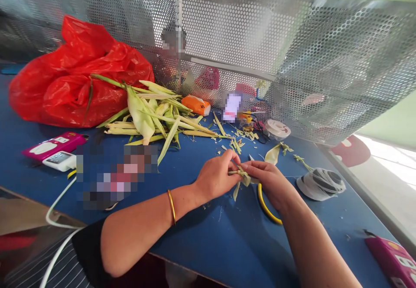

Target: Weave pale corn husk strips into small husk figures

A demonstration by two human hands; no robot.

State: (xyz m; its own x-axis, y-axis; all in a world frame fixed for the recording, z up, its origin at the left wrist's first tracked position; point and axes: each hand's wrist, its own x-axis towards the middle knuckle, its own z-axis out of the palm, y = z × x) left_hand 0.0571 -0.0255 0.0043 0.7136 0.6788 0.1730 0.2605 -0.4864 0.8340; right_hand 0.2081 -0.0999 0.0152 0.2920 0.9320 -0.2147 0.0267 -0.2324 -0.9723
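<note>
Leaf strip (242, 175) at worktop (201, 236) centre, held just above blue surface. Long axis 9-to-3 o'clock, loose tail drooping toward 7. Flat, narrow, pale green, fibrous, bunched mid-length. Left hand (216, 177) fingers pinching 9 o'clock end; right hand (271, 181) fingers pinching 3 o'clock end. Yellow curved loop (264, 207) under right hand. Leaf pile (152, 114) at 10 o'clock, crinkled red plastic bag (78, 75) beyond.

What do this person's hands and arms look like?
The left hand and right hand are bare, without gloves. A thin gold bangle sits on the left wrist. A black short sleeve shows on the left upper arm; the right forearm is uncovered.
</note>
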